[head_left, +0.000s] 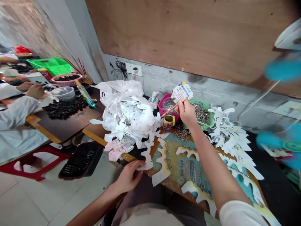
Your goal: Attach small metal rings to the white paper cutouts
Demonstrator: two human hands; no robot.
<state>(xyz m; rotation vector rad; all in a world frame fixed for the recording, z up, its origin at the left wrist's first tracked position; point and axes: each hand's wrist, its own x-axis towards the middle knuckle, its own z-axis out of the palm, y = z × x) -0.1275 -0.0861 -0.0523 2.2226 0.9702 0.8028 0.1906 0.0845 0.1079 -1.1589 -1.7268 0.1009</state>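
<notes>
My left hand (pixel 130 175) is at the table's front edge, its fingers closed on the end of a white scalloped paper strip (pixel 148 158). My right hand (pixel 187 113) grips a thin wooden-handled brush (pixel 171 110), which slants down left over a small open can (pixel 167 126); its tip is hard to make out. Behind that hand stand a pink basket (pixel 160 107) and a green basket (pixel 212 119) of small metal pieces. Nearer me, a yellow-stained strip (pixel 162 163) with metal rings along its edge lies on the worn work board (pixel 174 157).
A heap of white cut paper (pixel 131 116) fills the table's left part. More ringed strips (pixel 231 141) pile up at right. A blurred blue fan (pixel 270 138) is at far right. Leftward, a co-worker's hands (pixel 35 90) are near black pieces (pixel 64 109); a black crate (pixel 81 160) sits below.
</notes>
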